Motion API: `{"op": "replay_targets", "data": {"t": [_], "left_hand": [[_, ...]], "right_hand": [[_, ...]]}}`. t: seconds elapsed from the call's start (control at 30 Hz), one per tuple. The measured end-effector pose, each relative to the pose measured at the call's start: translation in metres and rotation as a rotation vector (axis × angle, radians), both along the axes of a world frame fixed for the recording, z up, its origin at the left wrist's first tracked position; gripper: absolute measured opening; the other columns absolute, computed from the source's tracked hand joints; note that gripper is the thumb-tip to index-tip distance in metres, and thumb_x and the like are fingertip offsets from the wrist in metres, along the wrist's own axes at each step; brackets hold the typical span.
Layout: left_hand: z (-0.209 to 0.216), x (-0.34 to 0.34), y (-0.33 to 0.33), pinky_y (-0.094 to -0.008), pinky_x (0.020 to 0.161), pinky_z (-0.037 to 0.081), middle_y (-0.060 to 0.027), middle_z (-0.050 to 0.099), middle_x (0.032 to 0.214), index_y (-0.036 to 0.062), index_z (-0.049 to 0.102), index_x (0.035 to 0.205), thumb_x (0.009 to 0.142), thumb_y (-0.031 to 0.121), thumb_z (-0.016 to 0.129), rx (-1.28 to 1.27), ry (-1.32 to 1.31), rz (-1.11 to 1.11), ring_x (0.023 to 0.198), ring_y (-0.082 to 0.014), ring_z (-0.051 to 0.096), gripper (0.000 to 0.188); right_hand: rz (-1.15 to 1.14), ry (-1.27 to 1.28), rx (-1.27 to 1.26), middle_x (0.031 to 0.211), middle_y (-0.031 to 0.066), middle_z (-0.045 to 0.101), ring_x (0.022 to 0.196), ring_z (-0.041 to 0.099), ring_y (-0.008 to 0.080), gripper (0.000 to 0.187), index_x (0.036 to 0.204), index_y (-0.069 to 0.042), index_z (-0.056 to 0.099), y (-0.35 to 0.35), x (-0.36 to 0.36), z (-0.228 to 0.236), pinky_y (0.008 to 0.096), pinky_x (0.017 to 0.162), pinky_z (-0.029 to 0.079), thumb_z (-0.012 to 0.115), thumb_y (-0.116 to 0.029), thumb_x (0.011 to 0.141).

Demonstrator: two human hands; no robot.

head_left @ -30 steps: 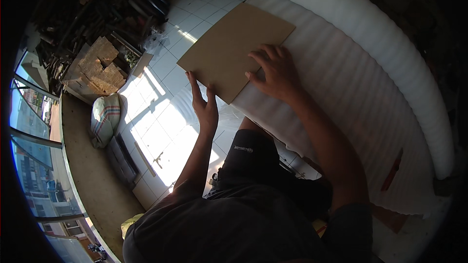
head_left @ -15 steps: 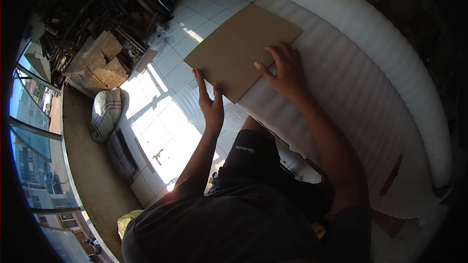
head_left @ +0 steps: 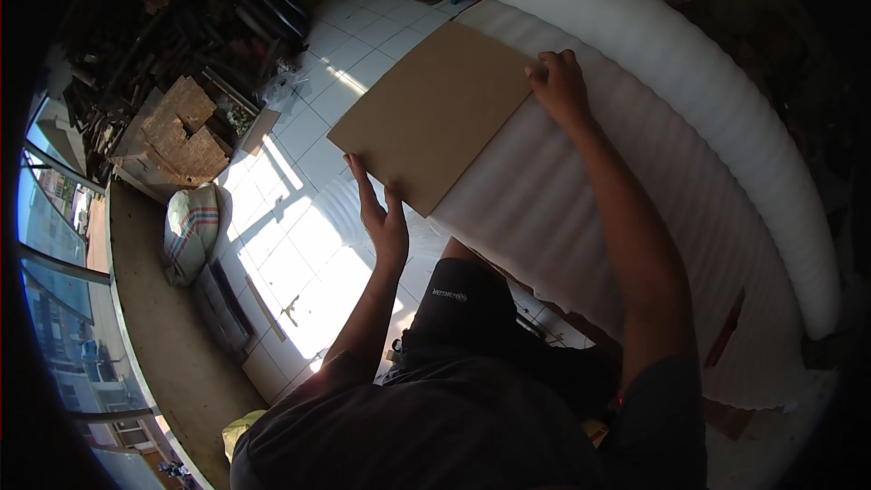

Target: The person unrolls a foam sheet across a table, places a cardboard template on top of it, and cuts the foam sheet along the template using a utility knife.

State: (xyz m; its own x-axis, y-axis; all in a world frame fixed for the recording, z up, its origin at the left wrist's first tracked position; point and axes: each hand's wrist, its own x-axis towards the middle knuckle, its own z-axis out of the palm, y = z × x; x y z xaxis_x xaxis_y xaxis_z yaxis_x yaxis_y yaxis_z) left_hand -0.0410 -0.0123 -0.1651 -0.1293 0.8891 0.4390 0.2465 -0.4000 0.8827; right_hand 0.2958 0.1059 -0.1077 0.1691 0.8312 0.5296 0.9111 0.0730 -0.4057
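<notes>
A flat brown board (head_left: 435, 113), like cardboard or thin fibreboard, lies on a white foam sheet (head_left: 626, 191) at its left end. Along the board's near left edge rests my left hand (head_left: 383, 222), fingers outstretched, index finger and thumb apart and touching that edge. My right hand (head_left: 564, 91) is at the board's right corner. Its fingers are curled, with the thumb against the board's edge; part of the grip is hidden.
Behind the sheet runs a thick white foam roll (head_left: 653, 63). A red tool-like object (head_left: 726, 331) lies on the sheet at right. Broken boards (head_left: 186, 136), a striped sack (head_left: 192, 227) and a scrap-wood pile (head_left: 136, 63) stand left across the tiled floor (head_left: 299, 245).
My right hand has slid along the board's edge to its right corner, and its fingers have curled in. The left hand stays at the near left edge. The view has shifted slightly.
</notes>
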Motion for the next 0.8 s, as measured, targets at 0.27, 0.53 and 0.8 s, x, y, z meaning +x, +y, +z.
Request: {"op": "replay_targets", "data": {"t": [0.27, 0.53, 0.8], "left_hand": [[-0.005, -0.007, 0.001, -0.0462, 0.129, 0.016, -0.0189, 0.012, 0.176, 0.0088, 0.015, 0.169, 0.109, 0.029, 0.050, 0.024, 0.026, 0.043, 0.162, -0.0346, 0.013, 0.072], [-0.005, -0.004, -0.001, -0.0459, 0.129, 0.016, -0.0191, 0.012, 0.176, 0.0086, 0.014, 0.169, 0.110, 0.031, 0.049, 0.018, 0.020, 0.052, 0.162, -0.0355, 0.012, 0.072], [0.003, 0.001, -0.007, -0.0467, 0.127, 0.023, -0.0181, 0.011, 0.176, 0.0143, 0.013, 0.170, 0.109, 0.029, 0.051, -0.001, 0.049, 0.062, 0.161, -0.0365, 0.016, 0.073]], "right_hand": [[-0.051, 0.086, -0.011, 0.115, 0.0176, 0.060, 0.107, 0.063, 0.0363, 0.035, 0.111, -0.005, 0.064, 0.004, -0.004, 0.002, 0.0474, 0.093, 0.054, 0.073, -0.034, 0.094], [-0.014, 0.114, 0.014, 0.113, 0.0181, 0.060, 0.106, 0.063, 0.0369, 0.033, 0.109, -0.004, 0.064, 0.009, 0.001, -0.004, 0.0469, 0.092, 0.054, 0.073, -0.031, 0.094], [-0.032, 0.135, 0.000, 0.113, 0.0178, 0.061, 0.105, 0.064, 0.0363, 0.032, 0.110, -0.003, 0.065, 0.008, 0.002, 0.001, 0.0463, 0.092, 0.053, 0.073, -0.030, 0.094]]}}
